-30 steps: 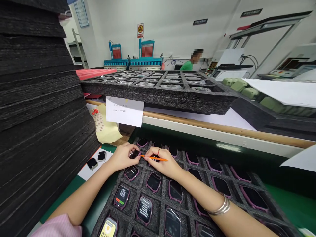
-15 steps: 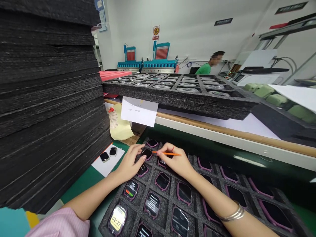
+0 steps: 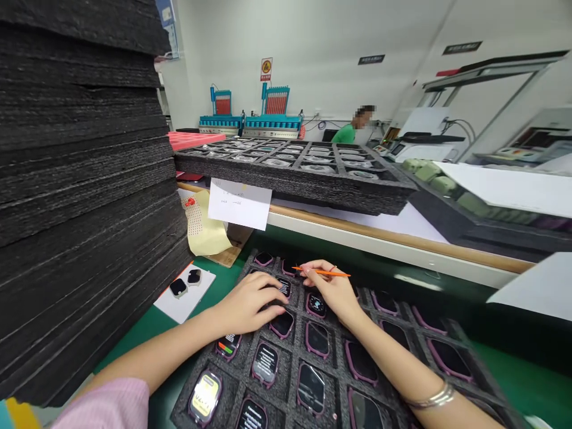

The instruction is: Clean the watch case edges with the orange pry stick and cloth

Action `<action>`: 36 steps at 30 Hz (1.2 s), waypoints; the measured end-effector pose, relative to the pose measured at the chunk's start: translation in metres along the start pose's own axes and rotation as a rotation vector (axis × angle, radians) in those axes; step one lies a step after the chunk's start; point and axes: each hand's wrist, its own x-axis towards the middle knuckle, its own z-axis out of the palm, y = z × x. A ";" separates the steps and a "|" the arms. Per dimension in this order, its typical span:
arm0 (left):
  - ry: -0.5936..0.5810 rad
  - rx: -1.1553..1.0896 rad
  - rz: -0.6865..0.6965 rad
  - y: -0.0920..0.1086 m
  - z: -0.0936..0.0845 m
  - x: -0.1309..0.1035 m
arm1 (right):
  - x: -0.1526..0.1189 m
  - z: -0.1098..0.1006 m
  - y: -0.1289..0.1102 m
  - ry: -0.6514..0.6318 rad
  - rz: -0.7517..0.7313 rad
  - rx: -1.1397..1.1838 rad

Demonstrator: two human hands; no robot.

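Purple-rimmed watches lie in the compartments of a black foam tray (image 3: 232, 381). My right hand (image 3: 333, 289) pinches a thin orange stick (image 3: 328, 273), its tip at a dark-screened watch (image 3: 289, 267) in the far row. Fingers spread, my left hand (image 3: 254, 301) rests over the tray's left side, its fingertips close to a watch with white text (image 3: 284, 288) and a dark watch (image 3: 282, 323). A watch below my right hand (image 3: 316, 304) shows a lit dial. At the near left, another watch (image 3: 205, 396) has a bright yellow screen.
Tall black foam sheets (image 3: 84, 179) are stacked at the left. Two pale watches (image 3: 178, 288) lie on white paper (image 3: 187, 304). A shelf edge (image 3: 348, 233) crosses above the tray, carrying another foam tray (image 3: 286, 179). A person in green (image 3: 345, 134) is in the background.
Both hands have moved rightward over the tray, the stick tip now at another watch. The watch below my right hand shows a lit dial. The camera view has shifted right.
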 end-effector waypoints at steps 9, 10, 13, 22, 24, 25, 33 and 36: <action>-0.091 0.072 0.042 -0.016 0.003 0.046 | -0.005 0.000 0.000 -0.007 -0.008 0.034; -0.083 0.060 0.043 -0.018 0.001 0.043 | -0.005 0.002 -0.002 -0.013 -0.011 0.037; -0.072 0.001 0.058 -0.022 -0.002 0.038 | -0.007 0.005 -0.006 -0.040 -0.012 0.051; -0.063 -0.092 0.002 -0.029 0.002 0.041 | -0.009 0.006 -0.006 -0.113 0.021 0.101; -0.043 -0.098 -0.049 -0.030 0.004 0.040 | -0.010 0.006 -0.007 -0.127 0.023 0.095; -0.032 -0.101 -0.074 -0.030 0.005 0.039 | -0.010 0.007 -0.007 -0.132 0.023 0.091; -0.010 -0.071 -0.102 -0.031 0.009 0.039 | -0.011 0.007 -0.004 -0.158 -0.014 0.069; -0.010 -0.041 -0.079 -0.032 0.009 0.040 | -0.009 0.009 0.000 -0.170 -0.032 0.073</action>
